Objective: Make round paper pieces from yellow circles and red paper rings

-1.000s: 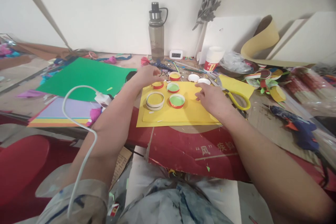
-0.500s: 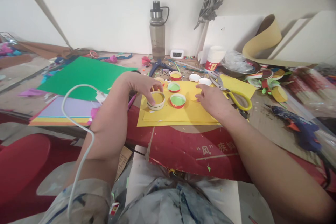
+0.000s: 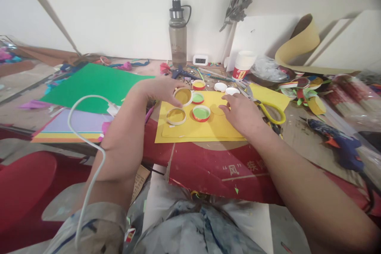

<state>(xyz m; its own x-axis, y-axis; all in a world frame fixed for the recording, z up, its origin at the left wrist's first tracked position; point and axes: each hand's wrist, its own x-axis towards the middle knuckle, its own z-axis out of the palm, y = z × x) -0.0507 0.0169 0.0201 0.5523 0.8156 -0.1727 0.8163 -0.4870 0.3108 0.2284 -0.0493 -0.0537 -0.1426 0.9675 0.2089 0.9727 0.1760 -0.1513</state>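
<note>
My left hand (image 3: 163, 90) pinches a white paper ring (image 3: 192, 98) between thumb and fingers, tilted up above the yellow paper (image 3: 205, 131). A second white ring (image 3: 176, 124) lies flat on the paper just below it. To the right sit two shallow cup pieces with green inside: a red-sided one (image 3: 201, 118) and a smaller one (image 3: 198, 102) behind it. Holding nothing, my right hand (image 3: 244, 114) rests at the right part of the yellow paper, thumb and fingers apart. Beside it lie yellow-handled scissors (image 3: 275, 116).
A red-sided piece with yellow inside (image 3: 199, 87) and white lids (image 3: 220, 87) lie behind. Further back stand a water bottle (image 3: 177, 43), a small clock (image 3: 200, 60) and paper cups (image 3: 241, 67). Green paper (image 3: 98, 87) is on the left, a glue gun (image 3: 336, 143) on the right. A white cable (image 3: 102, 162) crosses my left arm.
My left hand came down to the stacked white rings, took hold of the upper one and raised it away from the lower one. My right hand has stayed nearly still.
</note>
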